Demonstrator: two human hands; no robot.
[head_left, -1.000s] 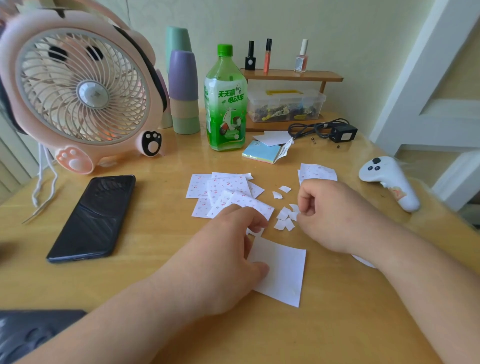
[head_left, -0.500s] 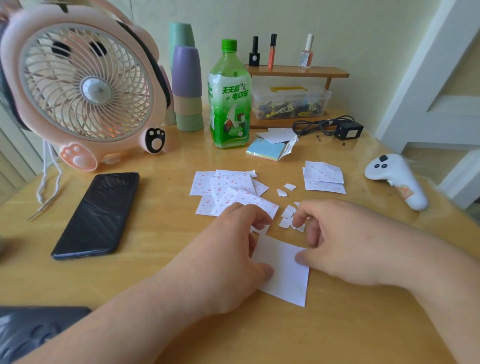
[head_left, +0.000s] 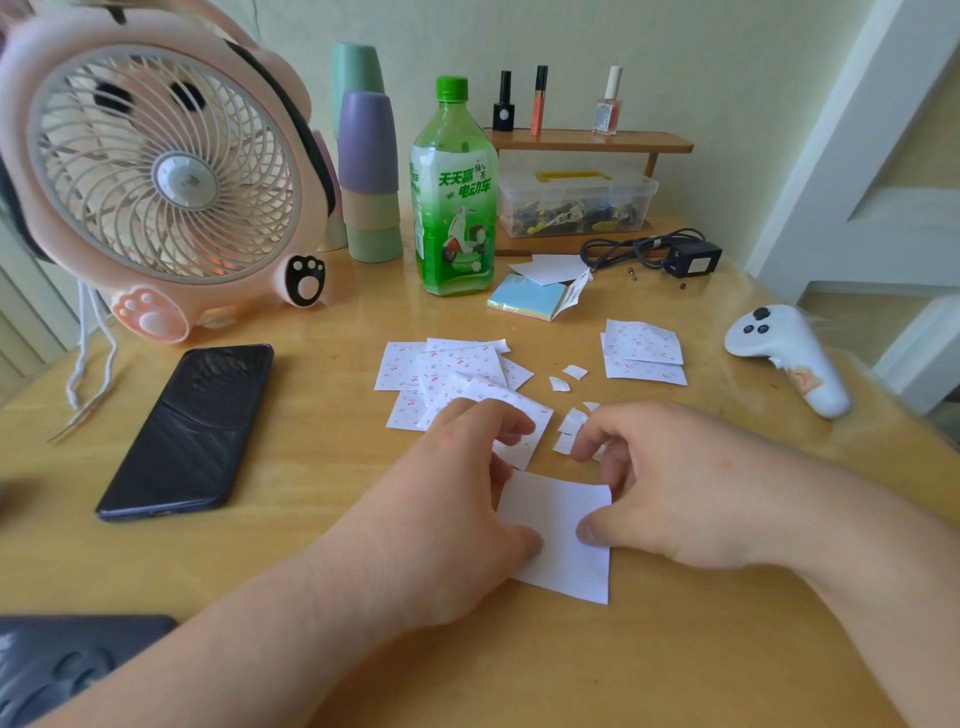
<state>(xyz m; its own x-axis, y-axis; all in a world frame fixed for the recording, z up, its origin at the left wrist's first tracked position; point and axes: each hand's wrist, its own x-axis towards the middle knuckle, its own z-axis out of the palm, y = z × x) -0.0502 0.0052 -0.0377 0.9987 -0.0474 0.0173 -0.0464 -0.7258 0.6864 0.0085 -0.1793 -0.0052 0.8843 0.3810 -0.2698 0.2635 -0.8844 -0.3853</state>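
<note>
A white paper square (head_left: 557, 512) is held flat on the worktop (head_left: 311, 457) in the lower centre of the frame. It is pinned by the thumb of the left hand (head_left: 447, 509) at its left edge and by that of the right hand (head_left: 675, 483) at its right, with both hands' fingers curled at its upper edge. If it is pulled unevenly, a crooked tear is likely. The torn scraps (head_left: 571, 421) just above could be scattered by a careless knuckle.
</note>
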